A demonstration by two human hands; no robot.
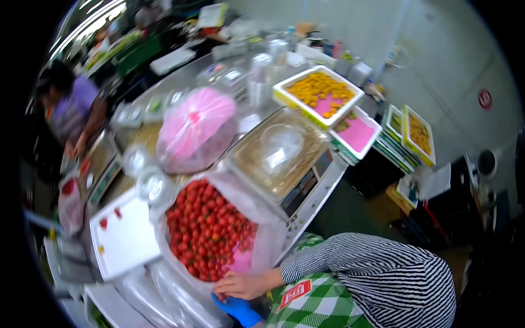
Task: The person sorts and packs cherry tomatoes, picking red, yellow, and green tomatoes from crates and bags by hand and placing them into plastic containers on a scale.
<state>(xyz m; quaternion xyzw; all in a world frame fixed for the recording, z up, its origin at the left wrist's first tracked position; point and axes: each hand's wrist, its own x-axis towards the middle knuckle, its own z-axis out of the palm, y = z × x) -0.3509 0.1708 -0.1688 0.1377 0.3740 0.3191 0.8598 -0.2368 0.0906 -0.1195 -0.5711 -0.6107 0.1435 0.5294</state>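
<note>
Bare and bent at the fingers, my right hand [240, 285] closes on the finger end of a blue glove. My left hand [241, 311] is inside that blue glove, just below the right one. Its fingers are partly hidden, so their shape is unclear. Both hands are at the near rim of a large container lined with clear plastic [270, 235]. Small red fruits, which look like strawberries [205, 229], fill most of it, and pink lining shows near my hands.
A white tray [128, 235] with a few red pieces lies left of the fruit. Beyond stand clear tubs [153, 183], a tied pink bag [197, 128], a scale-like platform [246, 158] and a box of yellow fruit [298, 101]. Another person [76, 112] works at far left.
</note>
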